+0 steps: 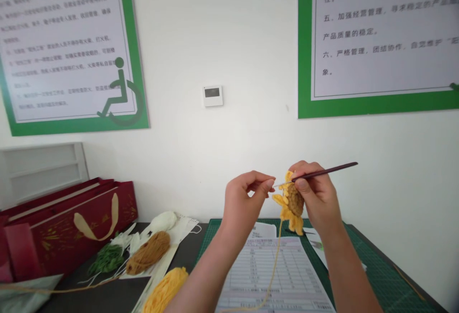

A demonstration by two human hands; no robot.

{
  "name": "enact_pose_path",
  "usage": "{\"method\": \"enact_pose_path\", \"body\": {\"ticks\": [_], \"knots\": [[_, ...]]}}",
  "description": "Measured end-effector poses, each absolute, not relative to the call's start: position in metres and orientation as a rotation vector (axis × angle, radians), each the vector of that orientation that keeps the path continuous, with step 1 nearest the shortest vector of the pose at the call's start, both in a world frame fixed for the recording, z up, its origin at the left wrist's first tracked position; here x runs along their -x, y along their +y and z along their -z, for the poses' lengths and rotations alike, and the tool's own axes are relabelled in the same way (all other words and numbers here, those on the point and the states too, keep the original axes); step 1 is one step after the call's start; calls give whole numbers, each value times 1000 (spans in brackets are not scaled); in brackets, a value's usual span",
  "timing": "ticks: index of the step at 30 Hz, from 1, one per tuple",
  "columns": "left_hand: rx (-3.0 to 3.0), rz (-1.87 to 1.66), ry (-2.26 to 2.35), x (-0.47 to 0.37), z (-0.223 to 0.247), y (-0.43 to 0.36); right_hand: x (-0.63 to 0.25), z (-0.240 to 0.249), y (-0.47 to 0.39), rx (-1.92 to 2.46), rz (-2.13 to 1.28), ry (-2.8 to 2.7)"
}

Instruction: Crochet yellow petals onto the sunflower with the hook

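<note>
My right hand [317, 195] is closed around a crochet hook [332, 168] with a dark handle; its thin metal end points left. Beside the thumb hangs a crocheted sunflower [294, 200] with a brown centre and yellow petals, its upper part against the right fingers. My left hand [249, 195] makes a pinch right at the hook's tip; whether it grips the tip or a bit of yarn is too small to tell. From the flower's lower edge a yellow strand [275, 265] runs down over the printed sheet [272, 274].
Below lies a green cutting mat [380, 265] on a dark table. At left are a yellow yarn ball [167, 289], brown yarn [148, 251], green yarn [106, 259], white yarn [163, 222] and a red gift bag [79, 227]. Behind stands a white wall [222, 155].
</note>
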State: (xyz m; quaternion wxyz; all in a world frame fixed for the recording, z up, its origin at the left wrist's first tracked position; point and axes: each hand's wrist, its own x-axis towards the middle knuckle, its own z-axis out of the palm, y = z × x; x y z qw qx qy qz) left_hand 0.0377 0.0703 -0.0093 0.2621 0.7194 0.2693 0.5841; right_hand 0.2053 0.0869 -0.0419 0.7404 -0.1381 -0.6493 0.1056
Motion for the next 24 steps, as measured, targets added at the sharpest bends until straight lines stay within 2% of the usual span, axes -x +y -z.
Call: {"method": "enact_pose_path", "body": {"ticks": [7, 14, 24], "knots": [[-1521, -1505, 519, -37, 21, 48, -187, 42, 84, 231, -325, -1360], [-1284, -1140, 177, -23, 21, 44, -180, 42, 72, 193, -422, -1365], [-1259, -1032, 242, -13, 21, 55, -167, 41, 65, 193, -561, -1438]]}}
